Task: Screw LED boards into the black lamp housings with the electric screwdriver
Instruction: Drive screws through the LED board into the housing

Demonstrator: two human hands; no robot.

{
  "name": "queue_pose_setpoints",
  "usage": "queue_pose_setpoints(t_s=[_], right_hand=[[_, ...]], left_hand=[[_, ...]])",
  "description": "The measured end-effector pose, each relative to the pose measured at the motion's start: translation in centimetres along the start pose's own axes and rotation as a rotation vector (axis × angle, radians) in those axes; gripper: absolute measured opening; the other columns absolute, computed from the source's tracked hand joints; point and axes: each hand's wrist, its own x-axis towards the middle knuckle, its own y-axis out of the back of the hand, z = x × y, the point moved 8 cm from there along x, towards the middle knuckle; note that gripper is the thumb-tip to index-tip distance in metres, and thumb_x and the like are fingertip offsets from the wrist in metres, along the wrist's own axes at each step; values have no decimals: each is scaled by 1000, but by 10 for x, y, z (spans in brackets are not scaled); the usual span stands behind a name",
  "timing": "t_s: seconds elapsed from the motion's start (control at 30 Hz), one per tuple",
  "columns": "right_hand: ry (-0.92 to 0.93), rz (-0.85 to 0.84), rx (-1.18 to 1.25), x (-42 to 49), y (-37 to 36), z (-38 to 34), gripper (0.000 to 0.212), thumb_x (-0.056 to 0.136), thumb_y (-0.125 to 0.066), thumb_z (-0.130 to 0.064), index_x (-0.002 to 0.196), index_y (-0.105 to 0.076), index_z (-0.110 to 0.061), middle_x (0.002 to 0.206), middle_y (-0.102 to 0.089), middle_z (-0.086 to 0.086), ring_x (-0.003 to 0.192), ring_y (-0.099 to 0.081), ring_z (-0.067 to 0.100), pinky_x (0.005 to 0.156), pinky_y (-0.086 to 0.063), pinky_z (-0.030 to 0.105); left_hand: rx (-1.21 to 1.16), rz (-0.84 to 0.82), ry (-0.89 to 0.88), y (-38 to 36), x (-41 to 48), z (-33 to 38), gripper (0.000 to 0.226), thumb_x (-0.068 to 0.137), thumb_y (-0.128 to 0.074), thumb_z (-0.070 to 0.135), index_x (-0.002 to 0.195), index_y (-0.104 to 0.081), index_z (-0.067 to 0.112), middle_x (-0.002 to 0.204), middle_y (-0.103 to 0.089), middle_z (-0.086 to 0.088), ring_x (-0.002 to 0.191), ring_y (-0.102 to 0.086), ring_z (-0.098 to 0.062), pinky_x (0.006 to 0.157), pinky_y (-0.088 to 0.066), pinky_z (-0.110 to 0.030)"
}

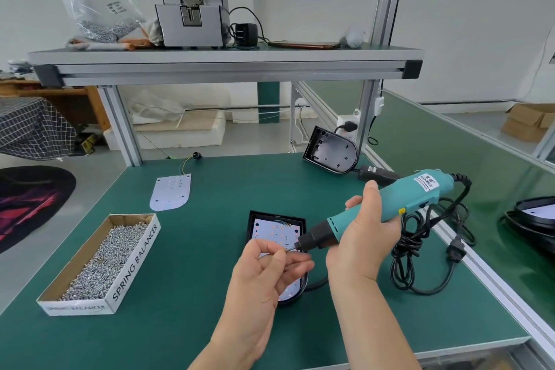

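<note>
A black lamp housing (pixel 270 218) lies on the green table with a white LED board (pixel 271 231) seated in it; my hands cover its near half. My right hand (pixel 363 237) grips the teal electric screwdriver (pixel 390 204), held nearly level above the housing with its black nose pointing left. My left hand (pixel 267 267) pinches a small screw at the bit tip; the screw itself is barely visible. A loose LED board (pixel 169 192) with wires lies farther left. Another empty black housing (pixel 330 150) leans at the back right.
An open cardboard box (pixel 132 264) marked SPRING BALANCER, full of screws, sits at the left. The screwdriver's coiled black cable (pixel 420 249) and plug lie at the right. A screw feeder machine (pixel 192 9) stands on the upper shelf. More black housings (pixel 534 216) lie far right.
</note>
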Motion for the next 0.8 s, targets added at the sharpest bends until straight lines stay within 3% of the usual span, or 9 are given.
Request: queue_pose_setpoints(t_s=[0.13, 0.23, 0.33, 0.4, 0.47, 0.53, 0.67, 0.73, 0.8], right_hand=[[-11, -19, 14, 4, -8, 3, 19, 87, -69, -33, 82, -53, -25, 63, -56, -3, 56, -47, 12, 62, -39, 33], [3, -45, 0, 8, -16, 4, 18, 85, -70, -34, 83, -53, -25, 63, -56, -3, 58, -48, 13, 63, -40, 33], [60, -68, -19, 15, -26, 3, 17, 87, -68, -30, 84, -53, -23, 62, -57, -4, 58, -50, 12, 64, -42, 32], [114, -93, -46, 19, -35, 4, 19, 87, -68, -30, 84, -52, -21, 60, -58, -5, 57, -52, 10, 62, -43, 31], [176, -125, -89, 21, -46, 8, 19, 84, -69, -32, 83, -53, -21, 58, -58, -8, 56, -54, 9, 58, -45, 25], [232, -157, -134, 22, -57, 15, 17, 83, -69, -32, 82, -55, -23, 59, -60, -8, 56, -57, 9, 55, -46, 20], [321, -248, -267, 19, -81, 35, 20, 80, -70, -42, 80, -57, -27, 67, -64, -5, 64, -64, 22, 62, -52, 33], [368, -304, -303, 17, -92, 45, 17, 80, -70, -44, 81, -58, -31, 69, -65, -9, 68, -66, 28, 66, -55, 37], [415, -342, -340, 15, -101, 53, 19, 81, -69, -44, 82, -60, -27, 68, -64, -7, 65, -65, 23, 64, -54, 34]], left_hand=[[77, -79, -27, -3, 3, 1, 13, 104, -44, 1, 116, -45, 5, 104, -74, -22, 103, -72, -32, 86, -56, -23], [258, -66, -54, 8, 9, 9, 35, 92, -64, 18, 123, -49, 22, 95, -77, -12, 87, -74, -22, 72, -56, -23], [622, 257, -151, 53, 24, 26, 37, 79, -76, 37, 109, -56, 32, 81, -71, 7, 70, -62, -7, 64, -47, -23], [814, 416, -96, 80, 37, 29, 31, 82, -77, 41, 103, -55, 34, 90, -64, 7, 77, -59, -7, 68, -42, -25], [909, 354, 92, 91, 56, 12, 34, 83, -74, 45, 105, -55, 28, 100, -62, 4, 88, -58, -7, 68, -42, -25], [935, 269, 229, 91, 69, -6, 36, 81, -73, 49, 99, -56, 23, 98, -63, 5, 86, -59, -8, 65, -42, -25], [1037, 271, 280, 87, 83, -12, 38, 67, -65, 47, 72, -45, 15, 70, -53, 6, 59, -45, -19, 59, -35, -27], [1035, 244, 316, 84, 87, -14, 36, 60, -59, 45, 73, -47, 14, 68, -51, 2, 59, -43, -21, 62, -34, -28], [1016, 236, 342, 84, 90, -18, 42, 58, -57, 43, 79, -56, 8, 72, -55, 0, 63, -45, -21, 64, -36, -30]])
